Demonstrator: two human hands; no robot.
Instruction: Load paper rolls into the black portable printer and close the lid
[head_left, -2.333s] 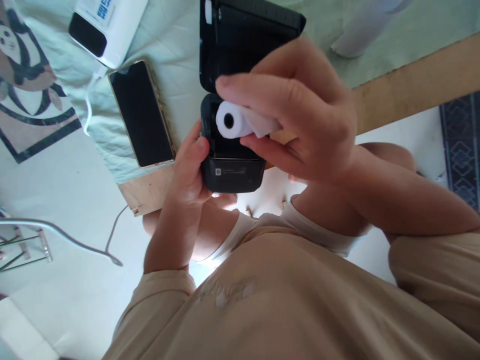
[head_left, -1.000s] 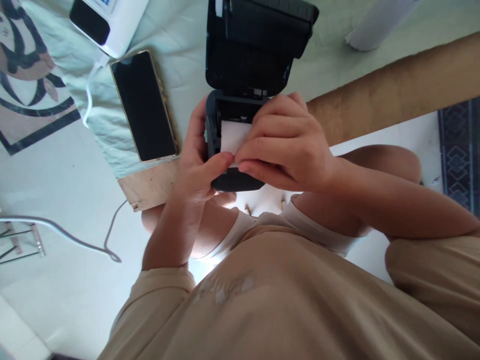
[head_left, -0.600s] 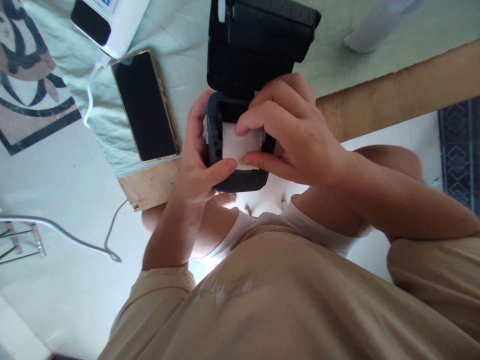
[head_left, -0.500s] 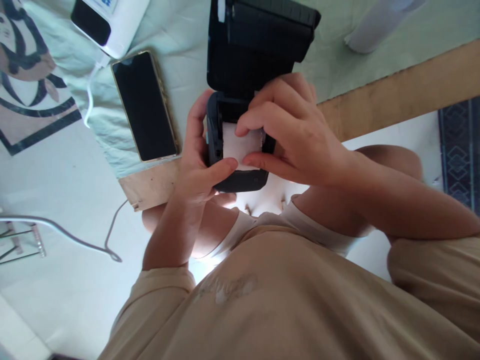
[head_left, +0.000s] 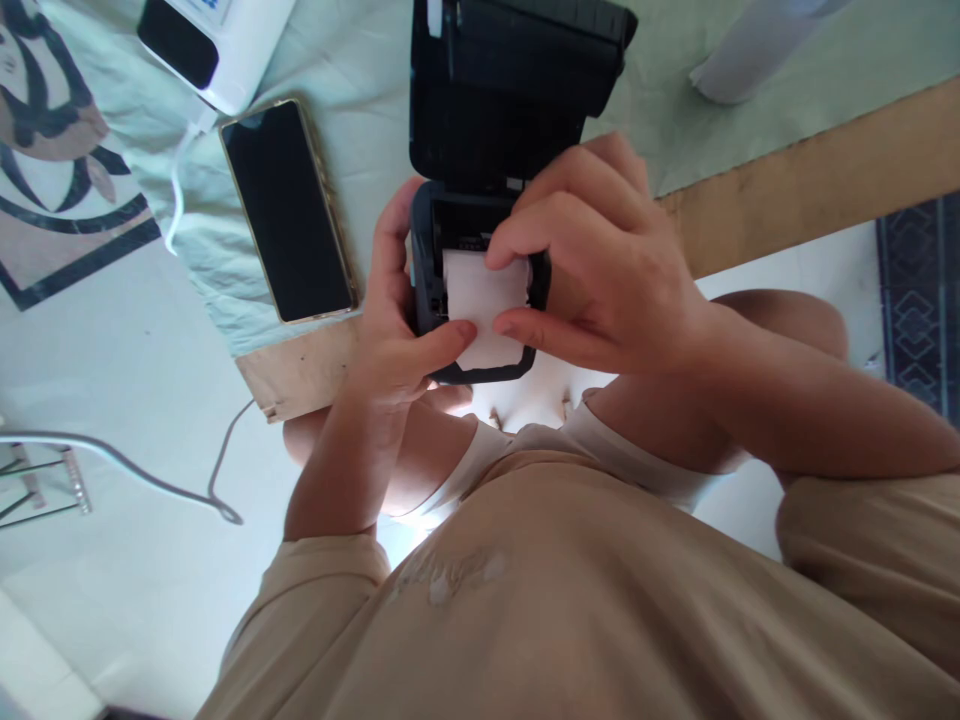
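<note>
The left hand (head_left: pixel 394 335) has a tight grip around the small black plastic printer (head_left: pixel 480 150), its thumb pressing down the white paper strip (head_left: pixel 480 315). The right hand (head_left: pixel 600 270) pinches the same paper between finger and thumb. The printer's lid stands open. It is held up just past the near edge of the bed (head_left: pixel 360 130), by the wooden frame (head_left: pixel 810 170). A black phone (head_left: pixel 286 212) lies near the edge, beside the left hand.

Bright daylight is flooding the scene, glaring off the white floor (head_left: pixel 112 330) on the left; edges are bending slightly, focus staying fairly sharp.
</note>
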